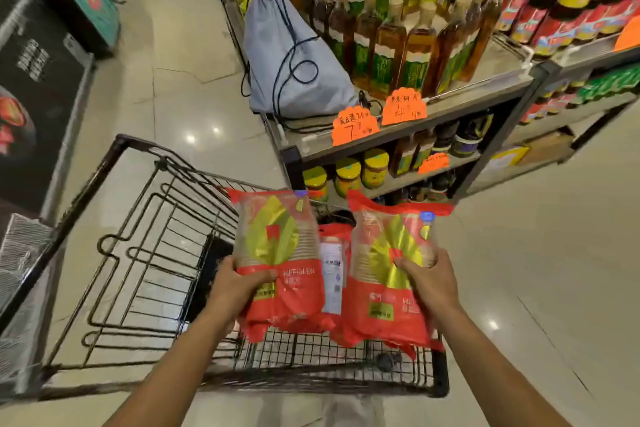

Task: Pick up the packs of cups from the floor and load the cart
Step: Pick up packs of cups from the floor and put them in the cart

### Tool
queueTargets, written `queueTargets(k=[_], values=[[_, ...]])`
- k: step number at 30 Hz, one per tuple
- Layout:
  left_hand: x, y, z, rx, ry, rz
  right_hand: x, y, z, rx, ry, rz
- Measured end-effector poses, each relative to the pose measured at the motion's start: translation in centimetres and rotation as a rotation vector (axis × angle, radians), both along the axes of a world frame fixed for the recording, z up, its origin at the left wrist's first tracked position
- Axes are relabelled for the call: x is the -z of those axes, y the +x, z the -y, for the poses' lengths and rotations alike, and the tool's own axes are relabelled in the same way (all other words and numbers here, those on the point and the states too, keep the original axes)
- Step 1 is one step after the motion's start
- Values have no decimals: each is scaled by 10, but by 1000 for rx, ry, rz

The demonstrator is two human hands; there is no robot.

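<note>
- Our left hand [239, 282] clamps one pack of cups [280, 253]; our right hand [427, 279] clamps another pack [388, 274].
- We hold both above the cart [145, 253], ready to lower in.

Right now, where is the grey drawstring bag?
In the head view, the grey drawstring bag lies upper centre on the shelf, left of the oil bottles.

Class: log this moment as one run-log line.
left hand: holds cup pack | right hand: holds second pack | both over cart
</note>
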State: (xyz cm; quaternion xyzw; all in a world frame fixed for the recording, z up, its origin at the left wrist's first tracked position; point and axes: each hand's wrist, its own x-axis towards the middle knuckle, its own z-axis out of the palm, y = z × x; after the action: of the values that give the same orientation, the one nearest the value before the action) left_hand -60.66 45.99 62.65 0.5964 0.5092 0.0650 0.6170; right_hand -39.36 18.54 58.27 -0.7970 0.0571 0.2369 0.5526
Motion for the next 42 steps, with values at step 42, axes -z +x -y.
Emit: queueTargets(k=[42], values=[[-136,88,13,1022,1395,206,-188,-103,-97,-200,-918,862]])
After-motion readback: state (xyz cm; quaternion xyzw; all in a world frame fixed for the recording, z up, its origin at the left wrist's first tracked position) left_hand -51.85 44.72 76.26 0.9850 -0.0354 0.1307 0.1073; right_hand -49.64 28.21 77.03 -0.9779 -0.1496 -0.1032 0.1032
